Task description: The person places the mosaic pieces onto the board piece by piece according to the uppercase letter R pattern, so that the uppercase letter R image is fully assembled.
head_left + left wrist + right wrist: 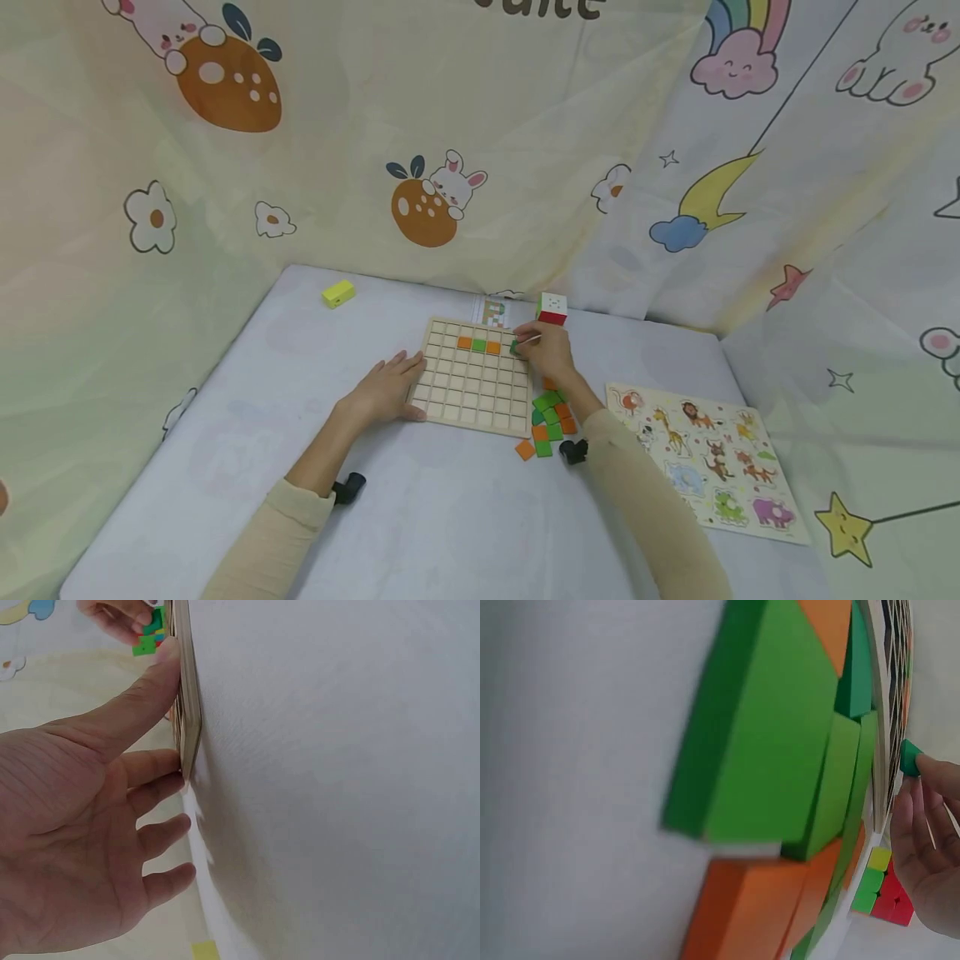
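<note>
Left grip (384, 388) loosely spread, right grip (549, 352) farther forward in a fingertip pinch.

head view: lettering (540, 7) is cut off by the top edge; the right sleeve (645, 492) partly covers the animal puzzle (716, 462); the printed card (493, 312) is too small to read. right wrist view: the nearest green tile (780, 742) is blurred.

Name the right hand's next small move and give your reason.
Probably lower the dark green tile into a cell near the right edge of the board: the right hand pinches it there, to the right of the orange-green-orange row, and the left hand touches the board's left edge, which should help steady it.
</note>
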The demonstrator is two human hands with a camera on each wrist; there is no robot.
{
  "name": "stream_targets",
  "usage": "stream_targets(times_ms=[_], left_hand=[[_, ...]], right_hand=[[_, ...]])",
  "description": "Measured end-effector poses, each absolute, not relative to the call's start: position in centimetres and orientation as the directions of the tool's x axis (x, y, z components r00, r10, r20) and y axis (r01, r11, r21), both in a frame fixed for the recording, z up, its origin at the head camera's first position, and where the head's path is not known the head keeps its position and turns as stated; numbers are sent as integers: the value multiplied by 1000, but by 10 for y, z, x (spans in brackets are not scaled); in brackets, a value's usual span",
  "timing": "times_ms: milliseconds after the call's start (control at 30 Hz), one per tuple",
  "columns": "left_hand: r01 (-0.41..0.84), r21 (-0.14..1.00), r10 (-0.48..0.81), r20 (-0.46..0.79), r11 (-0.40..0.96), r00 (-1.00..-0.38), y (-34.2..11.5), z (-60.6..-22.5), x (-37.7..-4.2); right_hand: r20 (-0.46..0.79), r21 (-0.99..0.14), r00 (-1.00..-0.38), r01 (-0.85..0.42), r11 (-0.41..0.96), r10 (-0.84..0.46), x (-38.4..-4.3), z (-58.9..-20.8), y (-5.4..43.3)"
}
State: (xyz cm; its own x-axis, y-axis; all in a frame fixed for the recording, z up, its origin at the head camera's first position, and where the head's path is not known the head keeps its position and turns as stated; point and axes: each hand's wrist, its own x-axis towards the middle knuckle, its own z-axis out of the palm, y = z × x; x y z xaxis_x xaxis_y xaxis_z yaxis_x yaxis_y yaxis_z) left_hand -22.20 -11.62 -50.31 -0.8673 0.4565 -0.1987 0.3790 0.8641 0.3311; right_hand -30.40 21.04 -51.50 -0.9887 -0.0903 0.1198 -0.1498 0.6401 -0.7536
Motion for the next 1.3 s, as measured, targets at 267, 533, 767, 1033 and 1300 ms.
stream_targets(times_ms=[267, 533, 767, 1033, 1300], left_hand=[[381, 331, 456, -187, 863, -870, -116, -505, -222], [380, 334, 455, -186, 863, -871, -116, -505, -223], [379, 333, 455, -189, 863, -870, -115, -502, -222], [379, 332, 455, -189, 864, -870, -115, -500, -220], [381, 330, 456, -187, 863, -870, -115, -501, -221]], right_hand=[[88, -744, -989, -146, 653, -122, -304, -515, 199], [87, -730, -984, -170, 661, -157, -308, -516, 194], [93, -692, -986, -166, 703, -141, -309, -518, 192], [76, -698, -988, -151, 700, -136, -307, -515, 191], [64, -703, -989, -138, 697, -131, -302, -508, 198]])
